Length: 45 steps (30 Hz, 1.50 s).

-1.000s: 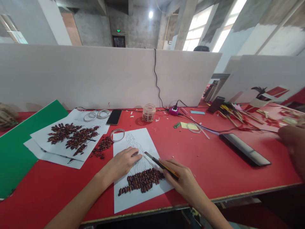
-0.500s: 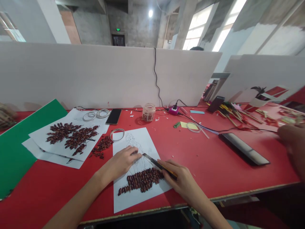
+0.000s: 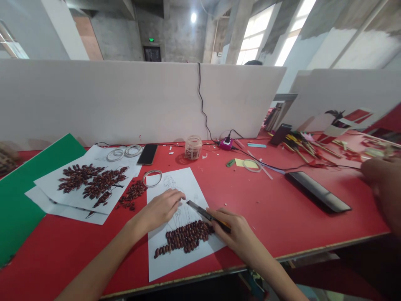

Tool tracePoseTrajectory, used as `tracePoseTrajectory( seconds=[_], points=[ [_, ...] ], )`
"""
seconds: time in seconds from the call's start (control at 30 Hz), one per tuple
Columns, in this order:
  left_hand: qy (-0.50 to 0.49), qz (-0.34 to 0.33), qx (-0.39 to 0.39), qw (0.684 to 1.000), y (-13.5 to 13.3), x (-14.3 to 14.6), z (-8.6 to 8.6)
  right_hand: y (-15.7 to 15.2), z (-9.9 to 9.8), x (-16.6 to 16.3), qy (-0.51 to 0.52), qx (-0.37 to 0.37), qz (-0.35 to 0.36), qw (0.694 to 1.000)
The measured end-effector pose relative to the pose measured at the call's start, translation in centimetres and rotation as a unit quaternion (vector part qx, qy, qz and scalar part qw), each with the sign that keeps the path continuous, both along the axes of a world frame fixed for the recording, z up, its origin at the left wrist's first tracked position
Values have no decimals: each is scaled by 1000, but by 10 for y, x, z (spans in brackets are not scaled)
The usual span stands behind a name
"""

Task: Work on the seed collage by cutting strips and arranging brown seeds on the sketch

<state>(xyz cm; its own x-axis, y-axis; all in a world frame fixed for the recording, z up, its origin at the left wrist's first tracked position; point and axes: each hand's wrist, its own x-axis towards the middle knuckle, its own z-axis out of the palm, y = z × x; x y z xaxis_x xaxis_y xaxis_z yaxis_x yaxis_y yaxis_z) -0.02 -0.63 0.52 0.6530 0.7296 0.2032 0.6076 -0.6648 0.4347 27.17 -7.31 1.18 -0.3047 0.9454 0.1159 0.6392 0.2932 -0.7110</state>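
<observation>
My right hand [image 3: 233, 228] grips a utility knife [image 3: 205, 213] with a black and yellow handle, its blade pointing up and left over the sheet. Just left of the blade tip is my left hand [image 3: 164, 209], fingers curled and pressed together; anything between them is too small to make out. Both hands are over a white paper [image 3: 196, 188] with a pencil drawing of a figure. Rows of dark red-brown beans [image 3: 188, 236] cover the drawing's lower part. A pile of loose beans [image 3: 134, 190] and a tape roll [image 3: 152, 178] lie beside the sheet's upper left.
Bean-covered sheets [image 3: 75, 205] overlap a green board [image 3: 28, 200] at left. Behind are more tape rolls [image 3: 133, 151], a phone [image 3: 147, 154], a jar [image 3: 193, 148] and a purple power adapter [image 3: 226, 144]. A dark flat device [image 3: 318, 192] and another person's hand [image 3: 379, 175] are at right.
My left fingers have drawn slightly back from the blade tip. The view has shifted a little; the knife stays in my right hand.
</observation>
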Motion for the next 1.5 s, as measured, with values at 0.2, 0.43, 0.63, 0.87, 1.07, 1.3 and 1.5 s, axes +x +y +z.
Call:
tracePoseTrajectory(
  seconds=[0.2,0.43,0.63,0.87,1.07,1.3,1.5],
  points=[
    [120,-46,57,990,13,20,7,3,7,0,-13,-26,-4,1000],
    [222,-68,78,970,20,30,17,3,8,0,-10,-23,1,1000],
    [257,-87,87,959,25,35,18,4,8,-1,-14,-22,-6,1000],
    [222,-76,71,970,25,27,8,4,13,-1,-13,-21,-6,1000],
    [100,-73,6,992,20,6,12,5,14,-2,-10,-28,0,1000],
    [-55,-9,-109,992,2,-33,19,6,13,-1,-15,-32,11,999],
    [-102,158,-96,977,-45,-107,19,7,8,2,-14,-8,10,1000]
  ],
)
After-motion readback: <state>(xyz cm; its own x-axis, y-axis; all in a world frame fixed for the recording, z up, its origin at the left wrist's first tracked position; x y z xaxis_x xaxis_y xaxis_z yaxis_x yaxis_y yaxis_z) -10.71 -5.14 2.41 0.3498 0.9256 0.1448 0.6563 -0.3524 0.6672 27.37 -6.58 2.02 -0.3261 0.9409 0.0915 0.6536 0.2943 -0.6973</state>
